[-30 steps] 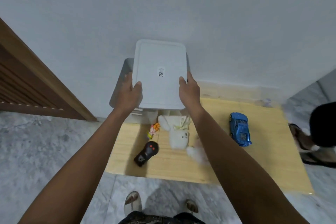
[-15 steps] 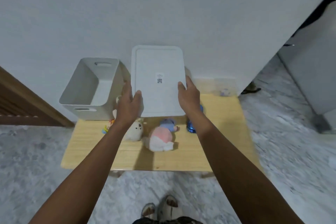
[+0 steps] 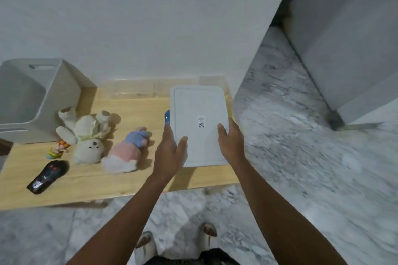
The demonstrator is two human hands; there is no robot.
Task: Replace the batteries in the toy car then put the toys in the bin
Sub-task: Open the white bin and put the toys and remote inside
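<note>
Both hands (image 3: 170, 153) (image 3: 231, 142) holding white lid (image 3: 199, 114), over wooden table (image 3: 133, 112)

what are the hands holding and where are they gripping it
Both hands hold the white bin lid: the left hand grips its left edge near the lower corner, the right hand grips its right edge.

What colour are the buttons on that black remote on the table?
Red, on the black remote, seen in the head view.

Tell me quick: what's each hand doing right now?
Left hand: closed on the white lid's left edge.
Right hand: closed on its right edge.
</note>
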